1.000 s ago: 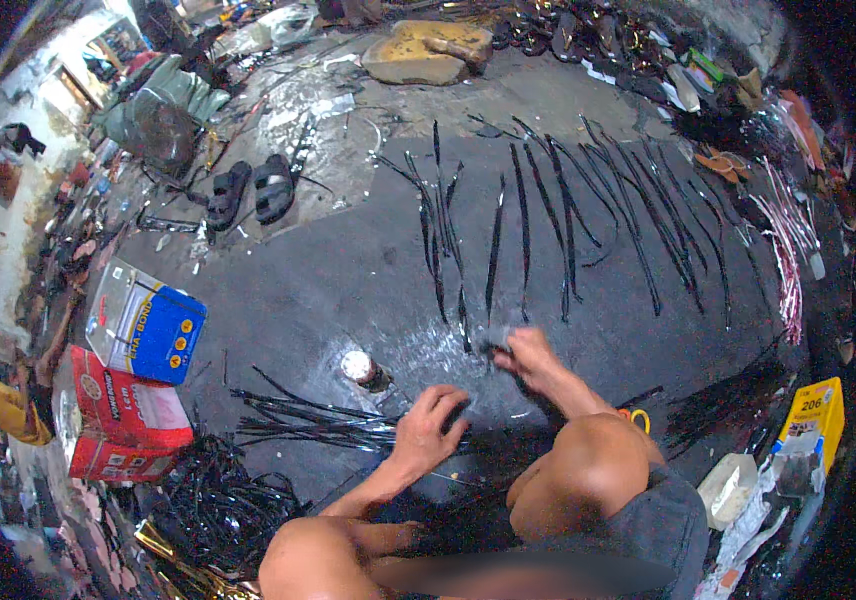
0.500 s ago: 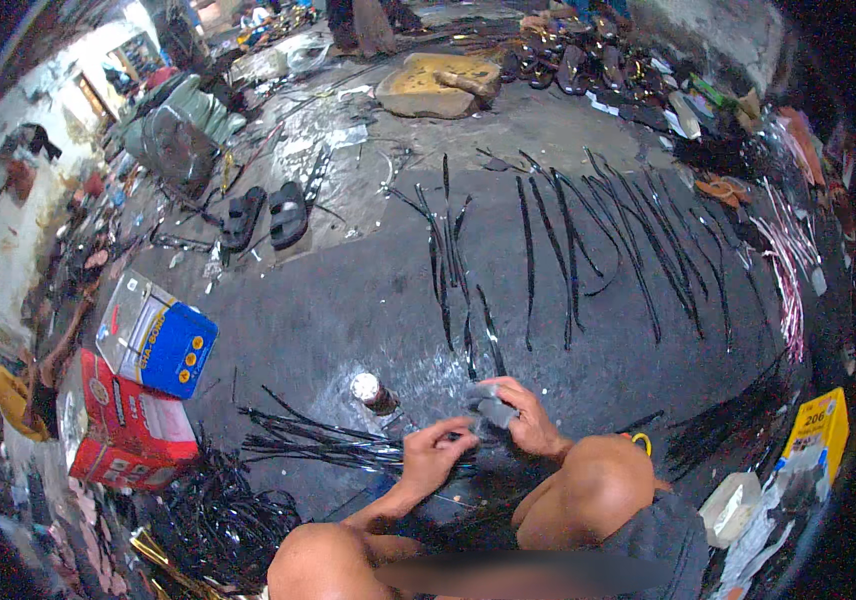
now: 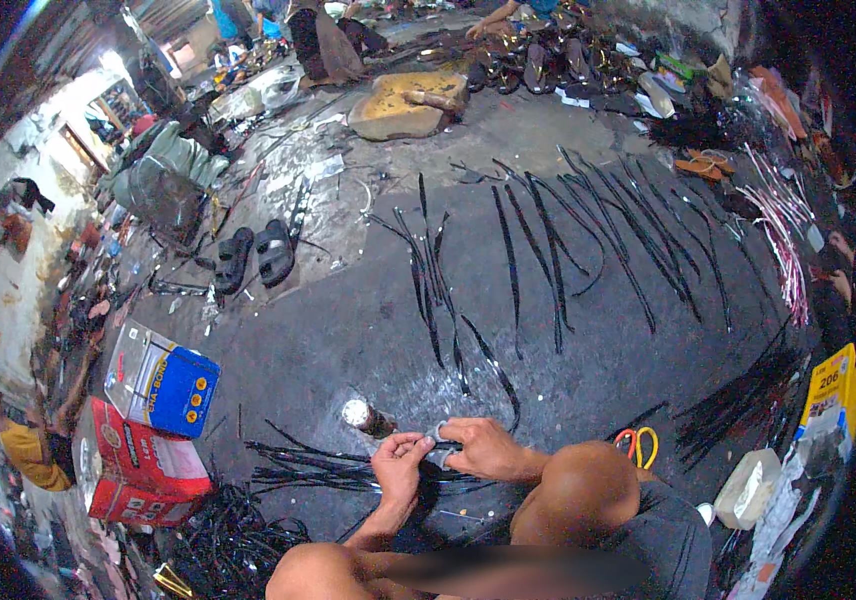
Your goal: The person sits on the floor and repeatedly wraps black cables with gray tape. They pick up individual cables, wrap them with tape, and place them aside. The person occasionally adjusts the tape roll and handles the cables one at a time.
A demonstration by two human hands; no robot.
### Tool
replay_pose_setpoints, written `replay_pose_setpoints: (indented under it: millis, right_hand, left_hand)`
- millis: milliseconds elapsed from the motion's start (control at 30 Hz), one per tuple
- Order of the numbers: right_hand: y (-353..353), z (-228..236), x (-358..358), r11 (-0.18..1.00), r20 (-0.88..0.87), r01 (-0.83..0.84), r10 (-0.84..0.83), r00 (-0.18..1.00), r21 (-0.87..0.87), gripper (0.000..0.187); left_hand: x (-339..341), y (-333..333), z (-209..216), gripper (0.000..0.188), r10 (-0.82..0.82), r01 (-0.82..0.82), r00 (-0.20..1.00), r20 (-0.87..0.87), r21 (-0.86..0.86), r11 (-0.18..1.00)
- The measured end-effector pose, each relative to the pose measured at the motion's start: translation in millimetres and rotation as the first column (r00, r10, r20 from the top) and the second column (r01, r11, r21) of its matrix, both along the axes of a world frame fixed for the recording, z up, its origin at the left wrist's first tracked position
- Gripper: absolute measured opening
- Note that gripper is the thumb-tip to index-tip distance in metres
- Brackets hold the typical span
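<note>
My left hand (image 3: pixel 401 466) is closed in a pinch, thumb against fingertips, and what lies in the pinch is too small to make out. Against it works my right hand (image 3: pixel 486 448), its fingers bent round a thin grey rag-like piece (image 3: pixel 437 459). Just beyond my left hand, a small cylindrical container (image 3: pixel 369 419) with a whitish top stands on the dark mat. A bundle of black strips (image 3: pixel 313 466) lies to the left of my hands. One curved black strip (image 3: pixel 493 367) runs toward my right hand, where its near end is hidden.
More black strips (image 3: pixel 638 240) lie spread across the dark mat (image 3: pixel 338 330). At left are a blue-and-white tin (image 3: pixel 163 385) and a red box (image 3: pixel 143 465). Yellow-handled scissors (image 3: pixel 646 448) lie beside my right knee. Beyond are sandals (image 3: pixel 275 253) and a yellowish block (image 3: pixel 403 105).
My hands have come together; the right moved left and nearer to me with the grey piece. The view has shifted, and a person's arm now shows at the far top.
</note>
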State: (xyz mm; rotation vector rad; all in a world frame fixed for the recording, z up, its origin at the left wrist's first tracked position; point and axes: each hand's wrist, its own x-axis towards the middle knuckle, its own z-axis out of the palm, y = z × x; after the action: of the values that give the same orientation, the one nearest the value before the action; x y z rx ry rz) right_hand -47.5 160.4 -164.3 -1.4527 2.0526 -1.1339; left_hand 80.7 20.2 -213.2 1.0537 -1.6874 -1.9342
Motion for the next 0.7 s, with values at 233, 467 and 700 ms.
replay_pose_setpoints:
  millis: [233,467,700]
  right_hand:
    - [5.3,-8.3,7.1,1.000,-0.014,-0.012,0.012,1.000,-0.013,0.031]
    - [1.0,-26.3,8.7,0.995,-0.185,-0.092,0.083,0.979,-0.039,0.034]
    - [-4.9,-24.0,6.1,0.984,-0.170,-0.080,0.052,0.984,-0.160,0.033]
  left_hand:
    - [8.6,2.2,5.3,0.015,-0.036,0.033,0.997,0.063,0.046,0.998]
    - [12.5,-1.3,3.1,0.015,-0.033,0.025,0.999,0.039,0.209,0.978]
    - [17.6,0.1,2.8,0.021,0.036,-0.017,0.999,-0.037,0.410,0.912]
